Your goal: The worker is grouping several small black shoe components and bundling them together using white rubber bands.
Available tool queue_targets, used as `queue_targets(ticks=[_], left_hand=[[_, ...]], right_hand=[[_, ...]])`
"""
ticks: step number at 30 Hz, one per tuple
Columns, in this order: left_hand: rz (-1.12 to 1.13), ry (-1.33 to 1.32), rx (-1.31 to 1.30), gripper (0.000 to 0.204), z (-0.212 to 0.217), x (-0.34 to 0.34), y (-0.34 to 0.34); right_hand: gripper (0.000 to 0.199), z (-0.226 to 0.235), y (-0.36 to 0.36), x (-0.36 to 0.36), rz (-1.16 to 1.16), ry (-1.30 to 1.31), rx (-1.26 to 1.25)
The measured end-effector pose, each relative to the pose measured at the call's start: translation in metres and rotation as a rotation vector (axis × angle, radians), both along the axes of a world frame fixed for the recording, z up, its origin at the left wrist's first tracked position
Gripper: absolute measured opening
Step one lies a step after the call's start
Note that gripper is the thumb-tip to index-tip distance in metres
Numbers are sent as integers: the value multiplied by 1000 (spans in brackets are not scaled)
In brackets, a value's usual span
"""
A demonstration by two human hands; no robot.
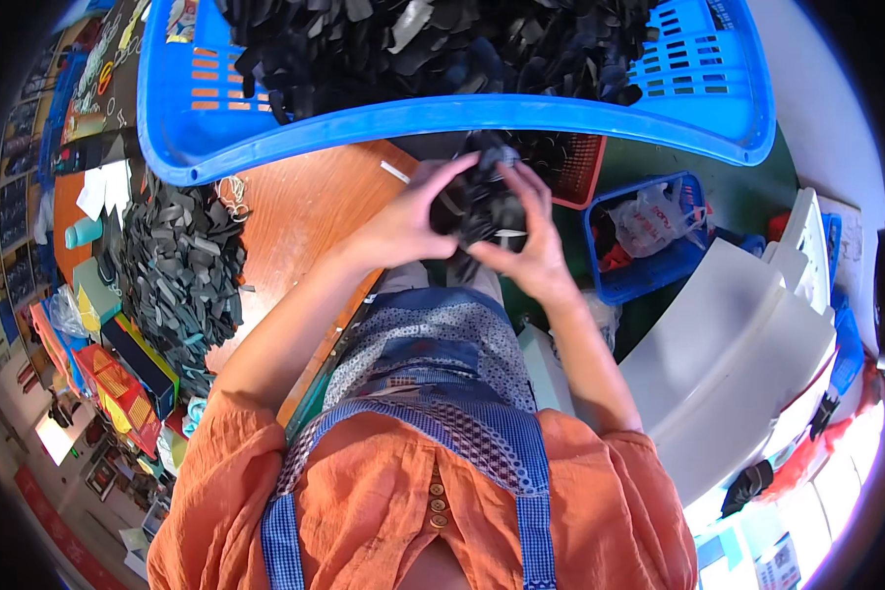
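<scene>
At twelve o'clock, the top edge cuts off the blue basket [462, 113] and its heap of black pieces [442, 64]. Below it, we cannot make out the blurred dark bundle [490, 197] between the left hand [408, 224] and right hand [536, 251]. Toward two o'clock, the blue basket hides part of the red basket [582, 175] from us. At six, the lower edge crops the orange blouse [364, 501]; near ten, the shelf contents [20, 146] are too small to tell.

Dark strips [182, 265] lie heaped on the wooden table [300, 202].
</scene>
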State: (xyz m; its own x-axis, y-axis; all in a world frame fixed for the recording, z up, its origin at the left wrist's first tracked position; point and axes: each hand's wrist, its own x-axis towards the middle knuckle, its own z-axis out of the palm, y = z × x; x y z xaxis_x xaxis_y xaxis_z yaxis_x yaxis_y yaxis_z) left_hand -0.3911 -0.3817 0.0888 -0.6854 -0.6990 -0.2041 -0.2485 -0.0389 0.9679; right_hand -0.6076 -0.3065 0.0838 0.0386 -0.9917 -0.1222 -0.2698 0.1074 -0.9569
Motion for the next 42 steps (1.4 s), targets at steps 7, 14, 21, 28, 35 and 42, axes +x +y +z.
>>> queue_targets(ticks=[7, 14, 21, 28, 35, 42], left_hand=[[177, -373, -319, 72, -45, -111, -16], [2, -460, -224, 29, -47, 13, 115], [-634, -978, 147, 22, -23, 193, 269], [-582, -901, 148, 26, -27, 248, 307], [-6, -767, 704, 29, -6, 335, 364], [-27, -600, 1031, 29, -10, 378, 422]], right_hand=[[70, -113, -43, -107, -338, -982, 213], [14, -306, 146, -100, -204, -129, 825], [35, -163, 241, 19, 359, 216, 497], [19, -124, 260, 48, 578, 192, 580], [23, -134, 258, 29, 790, -106, 812], [23, -264, 223, 64, 755, -114, 650]])
